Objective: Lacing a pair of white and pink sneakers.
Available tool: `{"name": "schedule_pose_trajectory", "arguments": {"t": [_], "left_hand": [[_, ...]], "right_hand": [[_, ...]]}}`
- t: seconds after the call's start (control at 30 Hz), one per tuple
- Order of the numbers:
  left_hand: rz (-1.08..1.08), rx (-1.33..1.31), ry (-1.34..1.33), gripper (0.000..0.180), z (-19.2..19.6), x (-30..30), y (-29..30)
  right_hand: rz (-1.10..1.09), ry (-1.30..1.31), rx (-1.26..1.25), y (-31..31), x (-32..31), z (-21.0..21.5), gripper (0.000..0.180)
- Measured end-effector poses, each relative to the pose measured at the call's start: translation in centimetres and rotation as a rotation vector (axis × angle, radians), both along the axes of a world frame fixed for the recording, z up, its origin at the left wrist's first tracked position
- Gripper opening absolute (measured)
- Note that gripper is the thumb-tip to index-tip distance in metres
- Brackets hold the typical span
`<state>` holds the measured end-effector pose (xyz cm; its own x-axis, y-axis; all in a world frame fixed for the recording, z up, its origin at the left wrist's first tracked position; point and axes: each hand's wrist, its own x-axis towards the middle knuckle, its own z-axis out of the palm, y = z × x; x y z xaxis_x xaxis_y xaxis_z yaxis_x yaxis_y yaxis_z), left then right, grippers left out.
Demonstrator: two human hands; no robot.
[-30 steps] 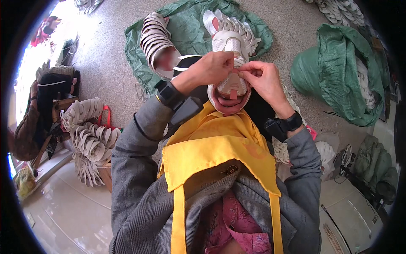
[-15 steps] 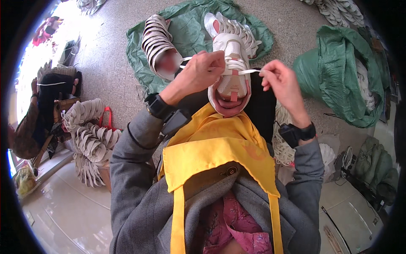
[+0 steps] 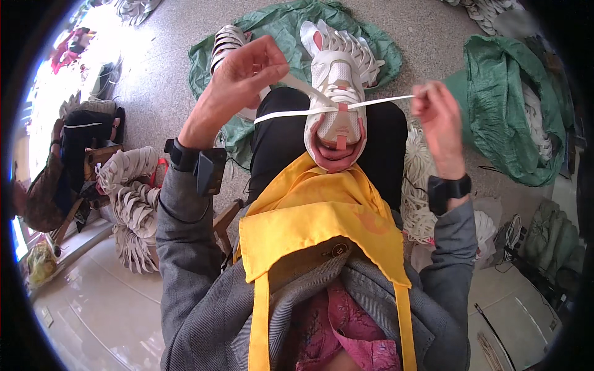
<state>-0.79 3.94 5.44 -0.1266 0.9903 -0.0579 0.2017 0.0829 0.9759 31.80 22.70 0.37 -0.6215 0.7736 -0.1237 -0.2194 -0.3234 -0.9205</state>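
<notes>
A white sneaker (image 3: 337, 99) with pink trim rests on your lap, toe pointing away from you, its opening just above the top edge of your yellow apron (image 3: 322, 216). A flat white shoelace (image 3: 297, 113) runs through the sneaker's eyelets and stretches out taut to both sides. Your left hand (image 3: 238, 86) is raised to the left of the sneaker, its fingers pressed together and pinching one end of the shoelace. Your right hand (image 3: 436, 120) is held out to the right, its fingers pinching the other end. Each wrist carries a black watch-like band. Beyond your knees, a green sack (image 3: 284, 28) lies spread on the speckled floor (image 3: 154, 74) with more white sneakers on it. Another green sack (image 3: 513, 105) sits to your right, holding pale goods, and a bundle of white laces (image 3: 417, 185) lies beside your right leg. To your left, stacks of white shoe parts (image 3: 127, 198) crowd near a seated person (image 3: 68, 161) in dark clothes.
</notes>
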Motion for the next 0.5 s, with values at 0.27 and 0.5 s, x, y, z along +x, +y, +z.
{"name": "schedule_pose_trajectory", "arguments": {"t": [0.27, 0.5], "left_hand": [[-0.165, 0.115, -0.023, 0.013, -4.7, 3.9, 1.8], [-0.033, 0.148, 0.286, 0.021, -7.5, 5.6, -0.1]], "right_hand": [[-0.398, 0.06, -0.03, 8.6, 15.1, -3.4, 0.015], [-0.696, -0.171, 0.139, 12.6, 26.9, -5.8, 0.022]]}}
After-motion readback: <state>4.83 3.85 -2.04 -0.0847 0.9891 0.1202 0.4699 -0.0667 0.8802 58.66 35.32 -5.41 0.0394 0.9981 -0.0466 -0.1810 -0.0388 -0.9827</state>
